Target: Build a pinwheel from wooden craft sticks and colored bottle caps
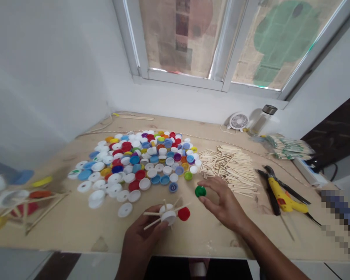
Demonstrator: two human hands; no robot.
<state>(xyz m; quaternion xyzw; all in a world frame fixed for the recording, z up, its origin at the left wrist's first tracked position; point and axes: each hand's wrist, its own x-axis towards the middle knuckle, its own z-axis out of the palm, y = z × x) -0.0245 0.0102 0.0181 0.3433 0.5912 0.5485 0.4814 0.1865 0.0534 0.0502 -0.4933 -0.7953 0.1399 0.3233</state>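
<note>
My left hand (147,229) is closed on a white bottle cap hub (168,216) near the table's front edge. Several thin wooden sticks (152,213) poke out of the hub in different directions. A red bottle cap (183,213) sits at the right of the hub, by the end of one stick. My right hand (221,202) pinches a green bottle cap (200,191) between thumb and finger, a little above and right of the hub. Beyond both hands spreads a pile of colourful bottle caps (140,175). A heap of short wooden sticks (230,167) lies just past my right hand.
A yellow glue gun (284,198) and dark-handled tools (270,192) lie at the right. Behind them are bagged sticks (288,147), a power strip (306,171), a glass bottle (261,120) and a small fan (238,121). A cap-and-stick construction (26,206) stands at the left.
</note>
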